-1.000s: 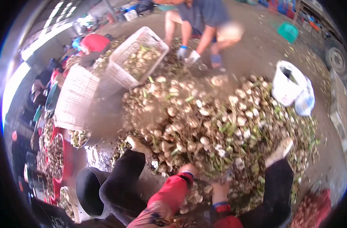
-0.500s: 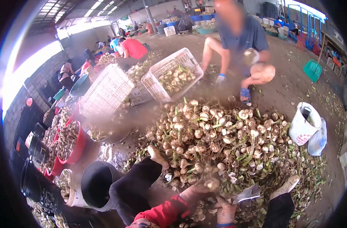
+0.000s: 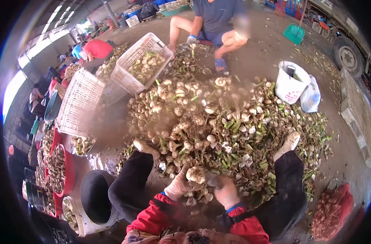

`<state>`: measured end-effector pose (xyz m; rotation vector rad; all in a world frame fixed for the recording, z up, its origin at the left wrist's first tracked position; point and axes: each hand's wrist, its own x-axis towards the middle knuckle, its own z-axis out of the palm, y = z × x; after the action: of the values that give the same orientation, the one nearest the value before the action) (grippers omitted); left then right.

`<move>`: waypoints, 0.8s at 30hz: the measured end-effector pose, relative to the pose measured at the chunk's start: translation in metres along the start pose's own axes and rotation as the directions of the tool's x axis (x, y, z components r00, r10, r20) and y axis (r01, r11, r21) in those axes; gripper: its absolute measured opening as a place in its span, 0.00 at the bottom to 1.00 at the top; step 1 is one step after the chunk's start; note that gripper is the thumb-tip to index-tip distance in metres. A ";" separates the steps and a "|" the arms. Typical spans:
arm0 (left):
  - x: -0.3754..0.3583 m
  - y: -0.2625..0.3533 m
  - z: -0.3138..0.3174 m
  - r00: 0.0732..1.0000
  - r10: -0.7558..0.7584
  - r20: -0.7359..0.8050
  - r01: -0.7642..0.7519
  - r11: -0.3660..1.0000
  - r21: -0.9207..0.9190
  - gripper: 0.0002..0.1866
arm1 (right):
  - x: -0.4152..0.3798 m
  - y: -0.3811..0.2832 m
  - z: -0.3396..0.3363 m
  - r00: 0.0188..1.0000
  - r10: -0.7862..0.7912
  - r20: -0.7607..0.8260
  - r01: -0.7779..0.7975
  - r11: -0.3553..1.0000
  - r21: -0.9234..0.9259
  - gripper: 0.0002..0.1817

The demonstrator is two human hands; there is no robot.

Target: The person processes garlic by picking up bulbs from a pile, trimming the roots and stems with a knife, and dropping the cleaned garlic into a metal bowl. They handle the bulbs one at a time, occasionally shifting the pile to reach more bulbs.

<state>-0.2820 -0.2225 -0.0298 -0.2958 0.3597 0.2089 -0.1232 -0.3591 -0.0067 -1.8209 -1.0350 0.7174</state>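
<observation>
Low in the middle, my left hand (image 3: 179, 185) is closed around a pale garlic bulb (image 3: 196, 175), its cut or root side turned up. Close beside it, my right hand (image 3: 227, 192) grips a knife (image 3: 212, 180), whose short visible part is dark and blurred against the bulb's right side; whether it touches cannot be told. Beyond both hands spreads a large heap of garlic bulbs (image 3: 197, 120) with roots and stalks. Leaf and stalk trimmings (image 3: 250, 152) lie to the right, between my feet. Several bulbs also lie just below my hands.
A black bucket (image 3: 97, 197) and a white bucket of garlic (image 3: 70, 213) stand at left, near red tubs (image 3: 60, 171). Crates (image 3: 124, 75) sit behind the heap. A person (image 3: 218, 20) squats opposite. A white pail (image 3: 291, 83) and a red net sack (image 3: 333, 211) are at right.
My view has swung right and down. The right hand has brought the knife from the right, where its blade showed, up to the bulb in my left hand. The person opposite has lowered one hand.
</observation>
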 end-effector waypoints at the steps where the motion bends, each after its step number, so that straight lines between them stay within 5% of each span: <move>1: 0.000 0.003 0.001 0.943 -0.207 0.261 0.286 0.904 -0.317 0.27 | 0.001 -0.007 -0.003 0.994 -0.101 0.033 0.104 0.987 -0.123 0.12; 2: -0.007 0.003 0.002 0.990 -0.124 0.071 0.121 0.992 0.041 0.25 | -0.001 0.000 0.003 0.987 -0.131 0.088 0.146 0.970 -0.195 0.12; 3: -0.014 -0.008 0.011 0.992 0.005 0.126 -0.050 0.933 0.357 0.24 | -0.003 -0.011 0.002 0.983 -0.145 0.111 0.165 0.966 -0.201 0.12; 5: -0.028 -0.030 0.028 0.937 0.262 0.230 -0.323 0.402 0.857 0.24 | -0.003 -0.025 -0.001 0.969 -0.121 0.213 0.190 0.921 -0.339 0.09; 7: -0.022 -0.028 0.023 0.940 0.337 0.057 -0.274 0.644 0.714 0.22 | -0.004 -0.029 0.000 0.963 -0.078 0.259 0.176 0.908 -0.381 0.11; 8: -0.015 -0.011 0.008 0.992 0.109 -0.068 -0.089 0.965 0.246 0.24 | -0.004 -0.030 0.000 0.958 -0.054 0.282 0.168 0.901 -0.401 0.12; 12: -0.022 -0.019 0.007 0.984 0.079 -0.162 -0.021 0.943 0.333 0.37 | -0.004 -0.029 -0.001 0.919 0.044 0.392 0.151 0.879 -0.453 0.15; 19: -0.018 -0.041 0.025 0.964 0.145 -0.224 -0.073 0.951 0.301 0.29 | -0.005 0.010 0.019 0.951 0.001 0.308 0.103 0.941 -0.322 0.16; 21: -0.022 -0.058 0.045 0.965 0.224 -0.138 -0.104 0.808 0.580 0.27 | -0.003 0.034 0.019 0.971 0.138 0.194 -0.087 0.964 -0.251 0.14; 22: -0.027 -0.070 0.057 0.953 0.282 -0.109 -0.167 0.791 0.589 0.26 | 0.004 0.092 0.011 0.894 0.347 0.285 -0.149 0.828 -0.540 0.13; 24: -0.038 -0.095 0.081 0.917 0.396 -0.049 -0.289 0.744 0.602 0.25 | 0.013 0.137 0.025 0.857 0.493 0.149 -0.317 0.733 -0.601 0.11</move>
<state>-0.2672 -0.2908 0.0802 0.3803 0.6363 0.4273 -0.0879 -0.3715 -0.1413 -2.5709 -1.1250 1.0651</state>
